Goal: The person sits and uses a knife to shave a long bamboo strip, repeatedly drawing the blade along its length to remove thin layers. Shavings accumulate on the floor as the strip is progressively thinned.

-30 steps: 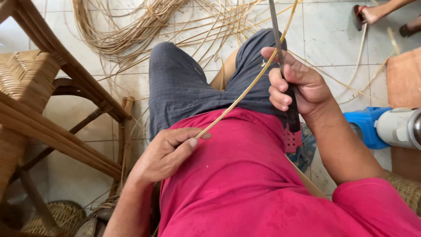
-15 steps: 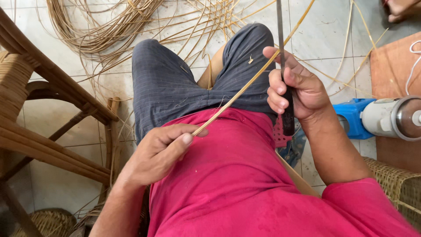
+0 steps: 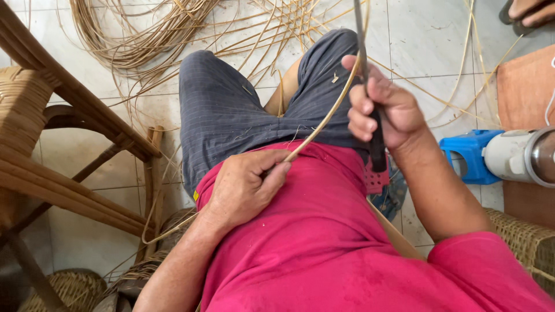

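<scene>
The left hand (image 3: 245, 188) was pinching the near end of a thin cane strip (image 3: 326, 115) against the red shirt (image 3: 324, 242), fingers closed on it. The right hand (image 3: 384, 110) was wrapped tight around a dark-handled knife (image 3: 373, 124), blade pointing away, with the strip curving up past it. That strip looked light, springy and probably slick, so gripping near the end made sense.
</scene>
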